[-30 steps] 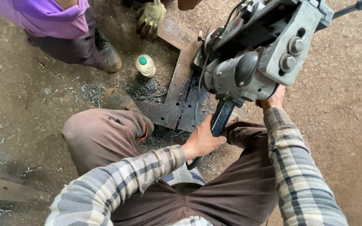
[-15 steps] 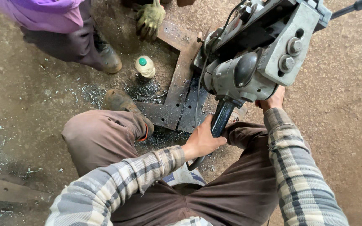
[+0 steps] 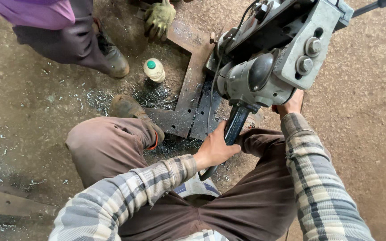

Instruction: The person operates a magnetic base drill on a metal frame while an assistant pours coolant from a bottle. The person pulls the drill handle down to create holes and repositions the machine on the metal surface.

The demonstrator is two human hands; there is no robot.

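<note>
A big grey drilling machine (image 3: 273, 58) stands over a rusty steel frame (image 3: 193, 89) on the dirt floor. My left hand (image 3: 214, 149) grips the machine's black handle (image 3: 234, 127), which hangs down from its grey body. My right hand (image 3: 291, 103) is pressed against the underside of the machine at its right side; most of its fingers are hidden behind the housing. I squat with my knees on either side of the frame.
A small bottle with a green cap (image 3: 154, 70) stands on the floor by the frame. Another person's gloved hand (image 3: 158, 18) rests on the frame's far end, their boot (image 3: 112, 56) close by. Metal shavings (image 3: 90, 96) lie scattered around.
The view has shifted slightly. My hands keep the same hold on the machine, and the other person's leg has moved a little to the left.
</note>
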